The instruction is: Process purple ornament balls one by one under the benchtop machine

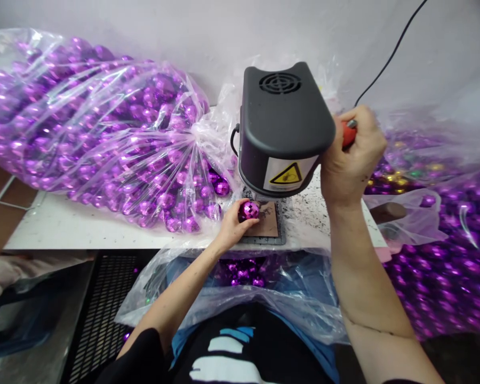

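My left hand [231,226] pinches a shiny purple faceted ball [248,210] and holds it on the small brown pad [269,224] under the head of a black bench machine [282,128]. A yellow warning label [287,174] faces me on the machine's front. My right hand [350,154] is wrapped round the machine's red handle [347,132] on its right side.
A big clear bag of purple balls [88,138] lies on the white table [64,226] at left. More bagged purple balls [448,250] fill the right. A plastic bag with a few balls [244,272] sits in my lap. A black cable [388,58] runs up the wall.
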`<state>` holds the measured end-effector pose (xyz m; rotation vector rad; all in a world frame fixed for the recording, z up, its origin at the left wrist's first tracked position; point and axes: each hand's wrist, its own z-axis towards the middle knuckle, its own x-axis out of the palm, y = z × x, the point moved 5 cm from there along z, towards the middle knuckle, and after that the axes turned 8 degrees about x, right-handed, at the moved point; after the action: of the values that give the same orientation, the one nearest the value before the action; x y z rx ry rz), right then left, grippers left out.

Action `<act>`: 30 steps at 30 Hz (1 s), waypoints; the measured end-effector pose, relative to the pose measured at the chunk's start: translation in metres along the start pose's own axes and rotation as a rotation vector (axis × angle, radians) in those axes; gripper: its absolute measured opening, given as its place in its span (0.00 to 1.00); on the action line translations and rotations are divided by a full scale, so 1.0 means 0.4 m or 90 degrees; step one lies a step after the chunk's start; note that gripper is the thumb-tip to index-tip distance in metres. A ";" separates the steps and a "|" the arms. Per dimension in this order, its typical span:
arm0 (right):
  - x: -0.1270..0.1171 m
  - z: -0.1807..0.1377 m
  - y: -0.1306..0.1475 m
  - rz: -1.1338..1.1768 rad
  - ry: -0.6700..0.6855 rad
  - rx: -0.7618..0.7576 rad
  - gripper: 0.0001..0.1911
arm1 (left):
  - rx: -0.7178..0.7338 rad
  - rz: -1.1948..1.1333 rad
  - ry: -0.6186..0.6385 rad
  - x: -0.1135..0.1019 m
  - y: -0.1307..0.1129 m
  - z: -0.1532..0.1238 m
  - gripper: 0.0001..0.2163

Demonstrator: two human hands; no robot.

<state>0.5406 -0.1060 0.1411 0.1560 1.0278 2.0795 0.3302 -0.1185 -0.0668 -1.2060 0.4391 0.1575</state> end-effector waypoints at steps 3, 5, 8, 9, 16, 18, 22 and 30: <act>0.000 0.000 0.000 0.005 0.006 0.007 0.19 | 0.069 0.104 -0.019 0.018 -0.007 -0.005 0.24; 0.001 0.000 -0.001 0.004 0.009 0.008 0.19 | 0.095 0.158 -0.033 0.027 -0.009 -0.008 0.25; -0.001 0.001 0.000 0.003 0.003 0.001 0.19 | 0.124 0.212 -0.027 0.040 -0.014 -0.010 0.24; -0.001 0.001 0.001 0.003 -0.002 -0.002 0.19 | 0.137 0.224 -0.013 0.045 -0.018 -0.011 0.23; -0.003 -0.006 0.005 0.010 -0.008 -0.021 0.21 | 0.141 0.235 0.063 0.068 -0.042 -0.004 0.16; -0.003 -0.006 0.005 0.019 -0.006 -0.014 0.21 | 0.102 0.225 0.052 0.072 -0.041 0.003 0.16; -0.003 -0.002 0.008 0.030 0.000 0.001 0.19 | 0.047 0.205 0.004 0.079 -0.033 0.005 0.14; -0.043 -0.051 0.036 -0.061 -0.054 -0.109 0.16 | 0.101 0.222 0.051 0.090 -0.025 -0.012 0.17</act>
<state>0.5349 -0.1357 0.1416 0.1056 0.7875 2.0440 0.3651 -0.1305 -0.0744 -0.9753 0.7170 0.3674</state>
